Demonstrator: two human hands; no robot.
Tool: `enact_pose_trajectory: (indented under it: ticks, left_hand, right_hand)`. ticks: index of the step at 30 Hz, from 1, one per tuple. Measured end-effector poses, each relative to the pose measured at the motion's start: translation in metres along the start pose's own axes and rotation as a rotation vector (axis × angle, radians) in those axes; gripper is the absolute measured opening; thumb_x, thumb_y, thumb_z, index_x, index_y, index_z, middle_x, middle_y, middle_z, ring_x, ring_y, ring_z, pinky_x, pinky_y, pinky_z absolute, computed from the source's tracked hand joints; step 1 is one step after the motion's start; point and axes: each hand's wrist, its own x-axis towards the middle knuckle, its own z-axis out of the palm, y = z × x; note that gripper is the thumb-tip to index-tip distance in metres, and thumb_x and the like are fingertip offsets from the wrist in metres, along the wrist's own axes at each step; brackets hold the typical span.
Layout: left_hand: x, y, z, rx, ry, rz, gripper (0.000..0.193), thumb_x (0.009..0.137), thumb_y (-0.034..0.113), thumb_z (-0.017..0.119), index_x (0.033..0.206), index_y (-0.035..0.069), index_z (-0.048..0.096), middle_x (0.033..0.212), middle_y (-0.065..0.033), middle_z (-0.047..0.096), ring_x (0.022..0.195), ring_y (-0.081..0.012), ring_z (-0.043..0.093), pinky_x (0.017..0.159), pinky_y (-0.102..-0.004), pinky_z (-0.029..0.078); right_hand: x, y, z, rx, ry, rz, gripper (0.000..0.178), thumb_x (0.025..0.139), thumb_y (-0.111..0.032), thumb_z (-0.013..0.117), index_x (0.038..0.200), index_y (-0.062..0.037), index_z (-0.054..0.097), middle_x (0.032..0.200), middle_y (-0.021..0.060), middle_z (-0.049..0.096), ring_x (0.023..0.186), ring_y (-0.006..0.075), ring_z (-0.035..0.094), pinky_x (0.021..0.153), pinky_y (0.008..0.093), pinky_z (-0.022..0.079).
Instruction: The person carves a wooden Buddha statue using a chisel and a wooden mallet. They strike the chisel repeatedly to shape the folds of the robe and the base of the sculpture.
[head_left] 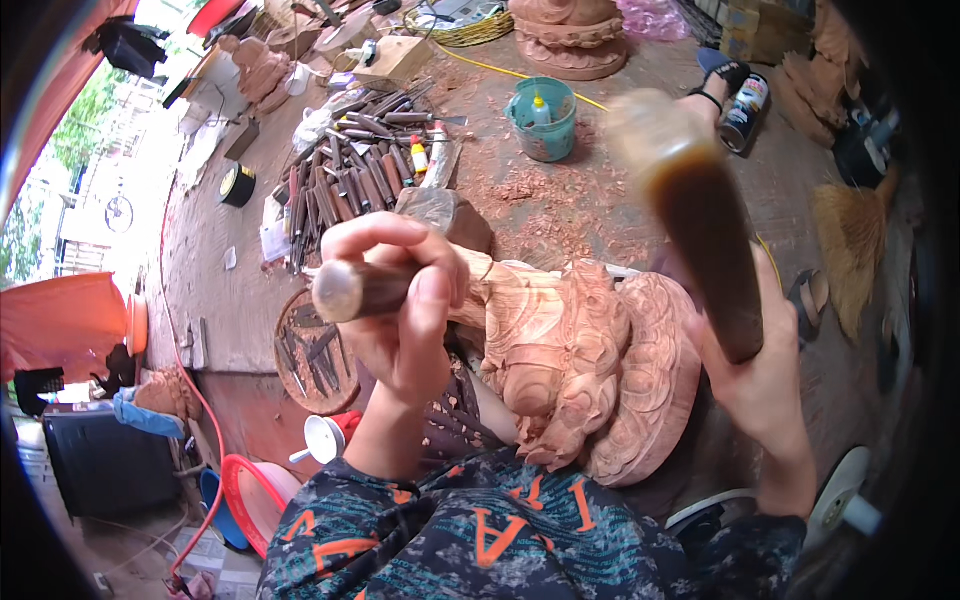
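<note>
A reddish wooden carving [560, 350] with deep folds and a round scalloped base lies on its side across my lap. My left hand [425, 310] is closed around a carving chisel [375, 290], its round handle end toward me. The chisel's blade is hidden behind the hand and the carving. In my right hand [755, 375], raised over the carving's base end, is a dark brown wooden mallet [705, 230]. The mallet's pale far end is smeared by motion and stands apart from the chisel handle.
Many chisels [350, 190] lie piled beyond my left hand, near a wooden block [445, 215]. A round basket [295, 375] holds blades. Farther off stand a teal bucket [543, 140] with a bottle, a spray can [745, 113] and another carving [570, 40]. Wood chips cover the floor.
</note>
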Motion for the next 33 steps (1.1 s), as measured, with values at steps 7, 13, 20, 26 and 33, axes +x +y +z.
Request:
enact_pose_trajectory:
  ticks: [7,13,20,26,33]
  left_hand:
    - [-0.002,0.011,-0.024,-0.146,0.050,0.153,0.033,0.096,0.033,0.049,0.117,0.010,0.039,0.067,-0.0034,0.040,0.051,-0.0115,0.038,0.045,-0.0253,0.032]
    - [-0.014,-0.004,-0.030,0.029,0.054,0.102,0.034,0.097,0.036,0.048,0.117,0.011,0.038,0.066,-0.0028,0.039,0.049,-0.0112,0.038,0.044,-0.0237,0.033]
    - [-0.011,-0.008,-0.032,-0.274,0.200,0.212,0.037,0.097,0.042,0.044,0.119,0.012,0.038,0.068,-0.0026,0.041,0.052,-0.0112,0.039,0.048,-0.0242,0.035]
    - [-0.022,-0.009,-0.043,-0.208,0.176,0.100,0.041,0.094,0.039,0.052,0.114,0.008,0.034,0.064,-0.0041,0.044,0.050,-0.0120,0.040,0.045,-0.0269,0.038]
    - [-0.013,-0.019,-0.032,-0.321,0.263,0.263,0.042,0.094,0.039,0.053,0.116,0.007,0.034,0.068,-0.0057,0.046,0.052,-0.0125,0.043,0.047,-0.0270,0.039]
  right_hand:
    - [-0.037,-0.003,0.017,0.555,-0.243,0.638,0.050,0.078,-0.003,0.071,0.122,0.0014,0.048,0.084,0.0010,0.058,0.076,0.0097,0.054,0.071,0.0247,0.046]
    - [-0.039,-0.007,0.029,0.606,-0.219,0.584,0.039,0.078,-0.006,0.072,0.111,-0.0008,0.050,0.082,-0.0003,0.057,0.074,0.0067,0.053,0.068,0.0228,0.045]
    - [-0.036,-0.011,0.044,0.658,-0.225,0.626,0.037,0.080,-0.005,0.069,0.110,0.0009,0.048,0.077,0.0031,0.058,0.064,0.0093,0.056,0.059,0.0238,0.047]
    - [-0.038,-0.011,0.045,0.711,-0.166,0.625,0.033,0.082,-0.007,0.067,0.105,0.0017,0.046,0.071,0.0059,0.057,0.056,0.0126,0.057,0.052,0.0263,0.049]
    - [-0.036,-0.012,0.047,0.674,-0.181,0.614,0.031,0.083,-0.009,0.067,0.103,0.0008,0.046,0.071,0.0063,0.056,0.055,0.0130,0.056,0.052,0.0270,0.049]
